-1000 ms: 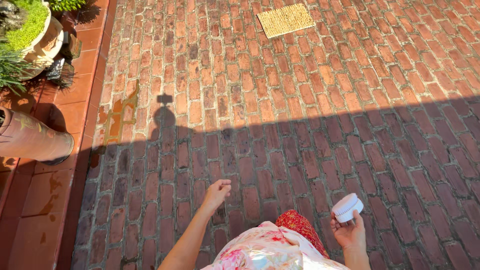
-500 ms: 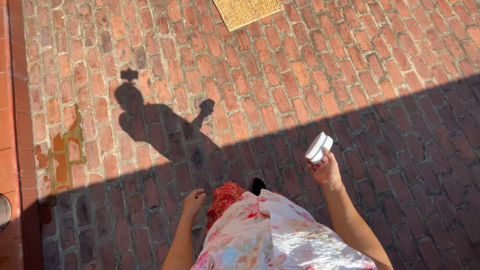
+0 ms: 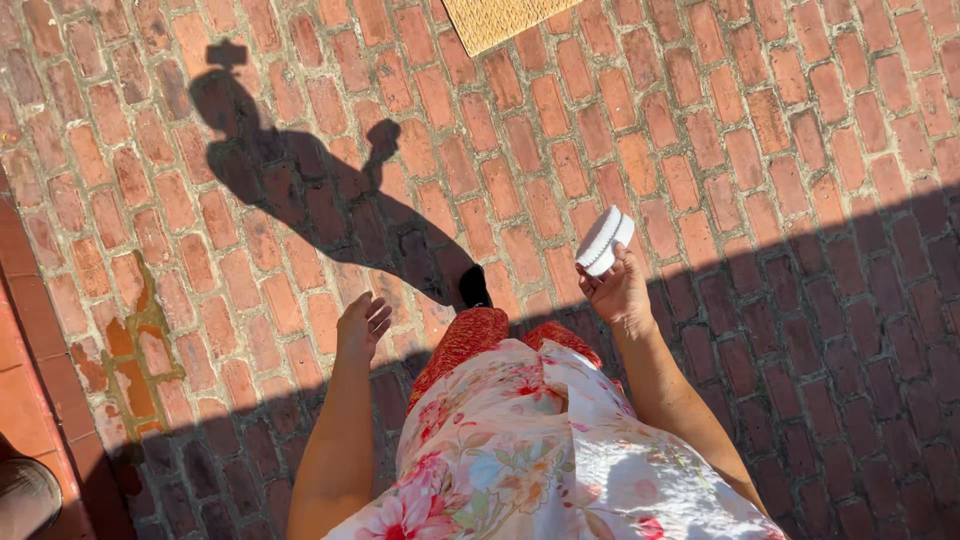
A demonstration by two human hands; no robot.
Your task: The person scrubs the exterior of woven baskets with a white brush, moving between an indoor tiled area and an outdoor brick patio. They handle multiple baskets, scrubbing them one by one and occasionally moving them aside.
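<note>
Two hands are in view, and only one of them carries something. At the far left edge, near you, a pot [image 3: 25, 495] shows only its rim, beside the raised border [image 3: 30, 390]; you could catch a foot on that border if you drift left. On the bricks [image 3: 700, 130] just right of it there is a patch [image 3: 135, 350] with broken, uneven joints, which could trip you. Your left hand [image 3: 362, 325] hangs free, with the fingers loosely spread and holding nothing. Your shoe [image 3: 473, 288] is forward on the bricks, at the base of your shadow [image 3: 300, 190]. Your right hand [image 3: 617, 292] is raised to the right of your dress [image 3: 530, 450] and pinches a white pad [image 3: 605, 241] by its near end, between thumb and fingertips. I judge this grip light: most of the pad sticks out past the fingers, so a swing of the arm could make it slip and fall on the bricks. At the far top lies a mat [image 3: 500, 18], well apart from you.
</note>
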